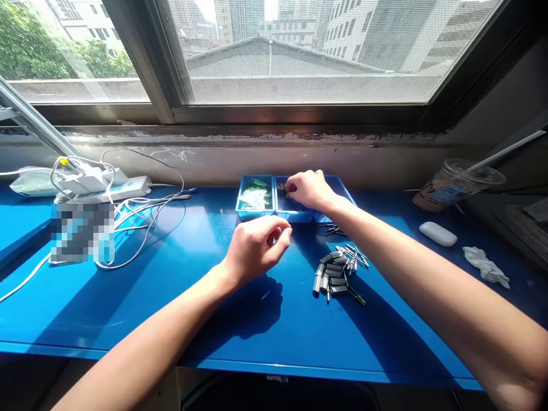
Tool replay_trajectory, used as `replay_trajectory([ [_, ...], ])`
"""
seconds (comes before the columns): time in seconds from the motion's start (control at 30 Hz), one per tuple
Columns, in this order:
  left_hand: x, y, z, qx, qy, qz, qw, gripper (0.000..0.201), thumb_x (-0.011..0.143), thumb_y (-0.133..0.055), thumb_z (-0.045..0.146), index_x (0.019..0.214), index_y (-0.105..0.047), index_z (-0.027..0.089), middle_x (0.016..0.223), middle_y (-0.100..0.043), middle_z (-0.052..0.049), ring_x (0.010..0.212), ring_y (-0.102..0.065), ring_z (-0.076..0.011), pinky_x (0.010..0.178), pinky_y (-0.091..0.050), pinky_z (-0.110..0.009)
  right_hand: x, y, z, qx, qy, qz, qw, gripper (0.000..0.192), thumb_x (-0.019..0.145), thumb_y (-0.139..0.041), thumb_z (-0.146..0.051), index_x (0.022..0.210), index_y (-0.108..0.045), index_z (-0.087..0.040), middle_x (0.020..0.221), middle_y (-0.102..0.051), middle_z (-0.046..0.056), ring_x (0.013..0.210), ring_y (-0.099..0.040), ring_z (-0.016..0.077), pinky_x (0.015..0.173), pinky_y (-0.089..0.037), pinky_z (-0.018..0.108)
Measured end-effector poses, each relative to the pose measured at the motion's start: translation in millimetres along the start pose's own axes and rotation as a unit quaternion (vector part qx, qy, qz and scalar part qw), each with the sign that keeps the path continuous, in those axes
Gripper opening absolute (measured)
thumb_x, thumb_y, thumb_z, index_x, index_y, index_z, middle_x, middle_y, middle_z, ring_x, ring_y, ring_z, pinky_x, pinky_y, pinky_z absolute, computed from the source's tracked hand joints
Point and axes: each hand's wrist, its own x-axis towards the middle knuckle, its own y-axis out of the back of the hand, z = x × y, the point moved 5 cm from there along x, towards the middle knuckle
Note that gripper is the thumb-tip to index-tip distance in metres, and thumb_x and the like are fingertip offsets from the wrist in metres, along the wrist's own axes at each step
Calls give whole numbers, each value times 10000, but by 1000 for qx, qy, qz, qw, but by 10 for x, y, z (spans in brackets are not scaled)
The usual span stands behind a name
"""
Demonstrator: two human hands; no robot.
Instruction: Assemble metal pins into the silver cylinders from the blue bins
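My right hand (311, 189) reaches into the middle blue bin (295, 216), its fingers curled down beside small metal rings or nuts (281, 186). What those fingertips hold, if anything, is hidden. My left hand (256, 244) hovers over the table in front of the bins, thumb and forefinger pinched together. Anything between them is too small to make out. On the left, a blue bin (240, 209) holds small clear and green plastic bags (255, 197). Below my right forearm lie a pile of dark grey cylindrical pieces (333, 273) and several thin silver metal pins (354, 257).
White cables (143, 220) and a power strip (132, 186) lie at the left of the blue table (180, 308). At the right stand a plastic cup with a straw (449, 185), a white oval case (438, 233) and a crumpled tissue (486, 266). A window is behind.
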Motion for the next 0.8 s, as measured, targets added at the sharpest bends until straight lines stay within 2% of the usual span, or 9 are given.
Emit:
replay_trajectory([
  [0.27, 4, -3, 21, 15, -15, -1, 1000, 145, 1000, -618, 203, 906, -714, 149, 699, -676, 15, 580, -563, -92, 606, -479, -225, 62, -49, 15, 3, 10, 5, 1000, 242, 877, -596, -118, 956, -809, -203, 1048, -823, 86, 1016, -684, 267, 1009, -324, 474],
  [0.8, 5, 12, 54, 22, -37, 5, 999, 118, 993, -634, 187, 923, -716, 139, 709, -673, 21, 586, -565, -83, 606, -487, -209, 96, -62, 7, -10, 15, 20, 1000, 195, 857, -625, -134, 925, -787, -217, 977, -810, 51, 944, -680, 259, 1011, -301, 508],
])
